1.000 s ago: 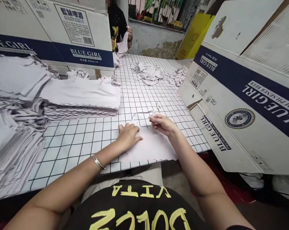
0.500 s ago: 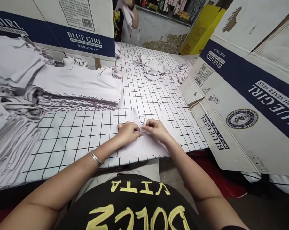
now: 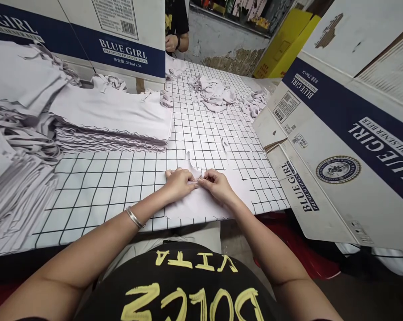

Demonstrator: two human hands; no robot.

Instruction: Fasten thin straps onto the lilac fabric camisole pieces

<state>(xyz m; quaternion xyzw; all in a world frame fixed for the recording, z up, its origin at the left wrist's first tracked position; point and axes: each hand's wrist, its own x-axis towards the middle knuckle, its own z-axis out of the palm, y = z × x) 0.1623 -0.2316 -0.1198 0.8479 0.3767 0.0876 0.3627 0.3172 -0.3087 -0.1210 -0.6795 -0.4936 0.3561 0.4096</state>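
Note:
A pale pink-white fabric garment piece (image 3: pixel 201 207) lies flat at the table's front edge. At its upper edge, my left hand (image 3: pixel 180 183) is closed with thumb and fingers pinching the cloth. Close beside it, my right hand (image 3: pixel 218 185) also pinches the fabric, its fingertips almost meeting the left ones. Just beyond the fingers, a narrow strap-like part (image 3: pixel 189 161) of the cloth stands up in a curve. Whatever small bit lies between the fingertips is mostly hidden.
Stacked pale garment pieces (image 3: pixel 111 113) fill the left of the checked tablecloth (image 3: pixel 97 187). Crumpled cloth scraps (image 3: pixel 216 93) lie farther back. Printed cardboard boxes stand at left (image 3: pixel 131 26) and right (image 3: pixel 322 133). Across the table, a co-worker's hand (image 3: pixel 171 43) shows near cloth.
The cloth's strap-like part now stands up more beyond my fingers. Both hands remain nearly in place, still pinching. The co-worker's hand has lowered toward the table.

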